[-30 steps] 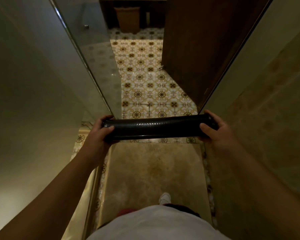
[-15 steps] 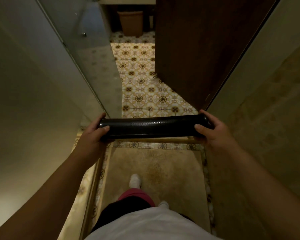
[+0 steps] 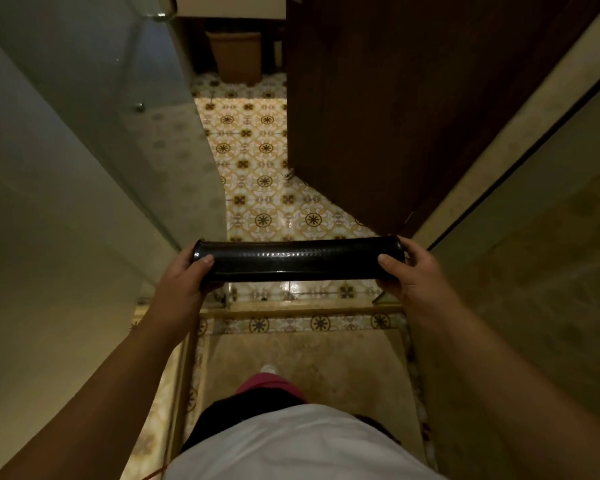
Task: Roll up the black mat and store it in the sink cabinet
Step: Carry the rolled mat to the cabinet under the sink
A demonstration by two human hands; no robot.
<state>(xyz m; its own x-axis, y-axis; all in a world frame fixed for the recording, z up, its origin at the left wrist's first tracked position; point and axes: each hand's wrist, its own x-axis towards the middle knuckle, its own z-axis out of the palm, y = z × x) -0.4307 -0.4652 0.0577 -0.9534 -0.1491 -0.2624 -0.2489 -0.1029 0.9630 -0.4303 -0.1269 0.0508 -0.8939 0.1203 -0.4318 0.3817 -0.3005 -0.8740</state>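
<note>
I can't see the fingers behind the rolled black mat [image 3: 297,259]; only thumbs show on top. My left hand [image 3: 184,282] and right hand [image 3: 407,271] grip its ends. It lies level, left-to-right, above the patterned floor [image 3: 253,161], beside the dark door [image 3: 378,98].

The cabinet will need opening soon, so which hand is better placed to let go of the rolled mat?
Neither clearly: left hand and right hand each grip one end of the level mat.

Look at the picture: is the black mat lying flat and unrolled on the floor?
No: the black mat is rolled into a tube, held level in the air by the left hand and right hand.
</note>
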